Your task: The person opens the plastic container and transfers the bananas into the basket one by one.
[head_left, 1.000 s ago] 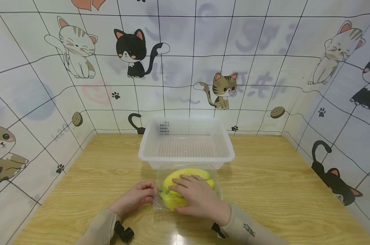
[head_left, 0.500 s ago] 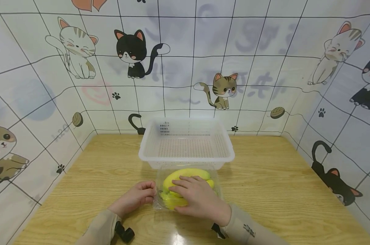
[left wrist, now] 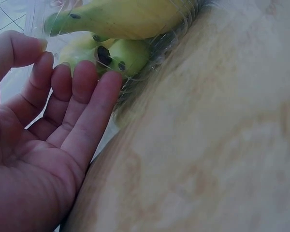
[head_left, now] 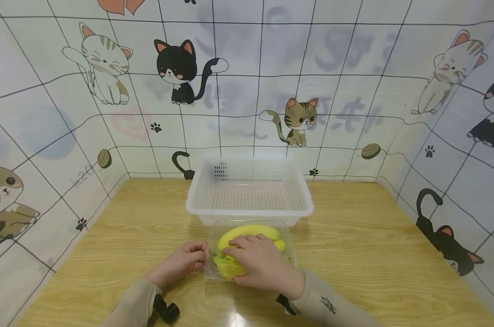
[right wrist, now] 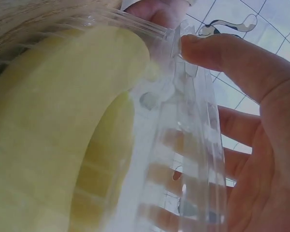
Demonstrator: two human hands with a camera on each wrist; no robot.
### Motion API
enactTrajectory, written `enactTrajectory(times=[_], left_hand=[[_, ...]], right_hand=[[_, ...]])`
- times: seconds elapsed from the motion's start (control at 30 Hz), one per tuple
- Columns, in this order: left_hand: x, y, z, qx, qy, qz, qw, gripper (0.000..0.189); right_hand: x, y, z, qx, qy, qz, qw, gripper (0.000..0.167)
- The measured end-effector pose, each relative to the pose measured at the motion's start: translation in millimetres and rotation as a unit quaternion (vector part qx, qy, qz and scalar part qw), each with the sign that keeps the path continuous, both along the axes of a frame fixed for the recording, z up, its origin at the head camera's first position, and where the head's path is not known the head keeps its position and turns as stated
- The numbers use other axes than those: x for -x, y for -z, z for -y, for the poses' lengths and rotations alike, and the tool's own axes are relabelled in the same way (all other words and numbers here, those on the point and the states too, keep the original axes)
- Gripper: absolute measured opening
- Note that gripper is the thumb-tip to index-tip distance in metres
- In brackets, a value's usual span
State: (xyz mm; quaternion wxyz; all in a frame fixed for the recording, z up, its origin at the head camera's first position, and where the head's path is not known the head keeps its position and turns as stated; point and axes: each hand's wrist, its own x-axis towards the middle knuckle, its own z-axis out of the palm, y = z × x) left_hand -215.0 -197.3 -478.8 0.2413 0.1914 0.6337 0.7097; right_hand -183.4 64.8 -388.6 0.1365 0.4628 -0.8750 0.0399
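Note:
Yellow bananas point(head_left: 247, 231) lie inside a clear plastic box point(head_left: 288, 238) with its lid down, low in the middle of the head view. My left hand point(head_left: 182, 264) is at the box's left edge. In the left wrist view, thumb and forefinger tips of that hand point(left wrist: 43, 130) pinch the plastic edge, with greenish banana tips point(left wrist: 130, 55) just beyond. Across the lid lies my right hand point(head_left: 267, 267), fingers spread and slightly bent. Seen from the right wrist, its thumb point(right wrist: 208, 50) touches the front rim tab and the other fingers show through the plastic.
Directly behind the box stands a white perforated basket point(head_left: 248, 213), nearly touching it. The wooden table point(head_left: 361, 245) extends to both sides. A cat-printed cloth wall point(head_left: 238, 91) closes off the back and sides.
My right hand has drawn slightly left and its fingers bend a little more over the lid. The left hand, box and basket stay in place.

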Motion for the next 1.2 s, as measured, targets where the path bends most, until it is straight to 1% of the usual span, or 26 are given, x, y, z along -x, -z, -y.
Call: enactTrajectory(times=[0.17, 0.27, 0.57, 0.8, 0.9, 1.2], left_hand=[[0.9, 0.9, 0.6, -0.013, 0.009, -0.006, 0.9999, 0.016], [0.5, 1.1, 0.0, -0.013, 0.011, -0.006, 0.9998, 0.017], [0.0, 2.1, 0.3, -0.010, 0.003, -0.006, 0.9999, 0.015], [2.6, 2.5, 0.4, 0.006, -0.006, -0.004, 1.0000, 0.014], [2.6, 1.9, 0.1, 0.005, -0.006, -0.007, 0.9999, 0.015], [1.0, 0.5, -1.4, -0.002, -0.007, -0.008, 0.9999, 0.016]], right_hand=[[0.0, -0.8, 0.2, -0.003, 0.002, 0.005, 1.0000, 0.051], [0.0, 0.5, -0.6, -0.004, 0.000, 0.002, 1.0000, 0.051], [0.6, 3.3, -1.1, 0.003, -0.008, -0.007, 0.9999, 0.051], [1.8, 1.6, -0.2, 0.003, -0.005, -0.008, 0.9999, 0.051], [1.8, 1.0, -0.4, 0.006, -0.005, -0.005, 1.0000, 0.051], [2.2, 2.4, -1.3, 0.016, -0.012, -0.015, 0.9997, 0.050]])
